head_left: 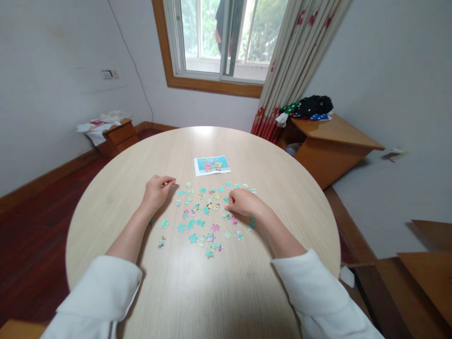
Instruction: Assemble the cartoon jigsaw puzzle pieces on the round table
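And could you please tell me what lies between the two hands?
In the head view, loose puzzle pieces lie on the table between the left hand and the right hand.

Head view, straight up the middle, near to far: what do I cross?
Tabletop (near part), puzzle pieces, picture card, wall, window frame, window.
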Demonstrator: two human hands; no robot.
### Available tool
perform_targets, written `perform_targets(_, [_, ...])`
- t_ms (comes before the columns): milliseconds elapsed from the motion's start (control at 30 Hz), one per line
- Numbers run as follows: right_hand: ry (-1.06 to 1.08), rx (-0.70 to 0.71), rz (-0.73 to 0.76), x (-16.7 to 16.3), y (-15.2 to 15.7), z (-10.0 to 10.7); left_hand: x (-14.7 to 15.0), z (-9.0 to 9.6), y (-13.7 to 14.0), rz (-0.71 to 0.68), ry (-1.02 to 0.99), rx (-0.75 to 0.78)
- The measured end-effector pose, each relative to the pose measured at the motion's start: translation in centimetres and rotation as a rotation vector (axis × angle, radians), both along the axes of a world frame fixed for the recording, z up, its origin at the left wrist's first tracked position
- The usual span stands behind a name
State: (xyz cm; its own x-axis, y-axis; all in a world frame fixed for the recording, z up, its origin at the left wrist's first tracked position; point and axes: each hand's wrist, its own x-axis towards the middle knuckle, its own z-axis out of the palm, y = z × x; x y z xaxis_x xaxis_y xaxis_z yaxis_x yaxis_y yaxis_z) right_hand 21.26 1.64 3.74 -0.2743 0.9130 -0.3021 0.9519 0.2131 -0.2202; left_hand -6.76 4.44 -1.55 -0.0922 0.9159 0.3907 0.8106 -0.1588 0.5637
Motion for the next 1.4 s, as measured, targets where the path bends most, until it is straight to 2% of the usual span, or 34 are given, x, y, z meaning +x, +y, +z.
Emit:
perform_targets(267, [0.007,-0.004,0.001,0.0,0.1,-0.1,-0.2,-1.0,0.9,-0.074,0.237,-0.03])
perform_targets(400, [0.007,0.001,0.0,0.0,0.1,0.0,-0.1,-1.0,1.0,-0.035,0.347,-0.045])
perform_targets(667, [0.029,0.024,0.009,0.1,0.0,-0.3,0.4,-1.0,0.6,0.017,0.33,-0.073])
perform_targets(833, [0.09,0.056,0.002,0.2,0.1,-0.5,0.9,-0.1,-0.4,0.015,0.254,-0.025])
perform_targets(900, [0.113,0.071,-0.01,0.1,0.1,-0.4,1.5,0.4,-1.0,-0.03,0.238,-0.004])
perform_targets(1000, [0.204,0.116,0.001,-0.4,-0.1,-0.2,3.0,0.8,-2.1,-0.212,0.256,-0.034])
perform_targets(1133, [0.356,0.177,0.091,-1.3,-0.5,-0.5,5.3,0.7,-3.4,-0.462,0.296,-0.041])
perform_targets(1200, [0.392,0.209,0.158,-1.7,-0.6,-0.9,6.1,0.5,-3.9,-0.542,0.316,-0.033])
perform_targets(1300, [0.373,0.226,0.269,-2.0,-0.5,-1.6,6.6,0.4,-4.3,-0.591,0.354,-0.039])
perform_targets(1400, [0.298,0.233,0.333,-1.9,-0.4,-2.0,6.6,0.4,-4.4,-0.579,0.393,-0.056])
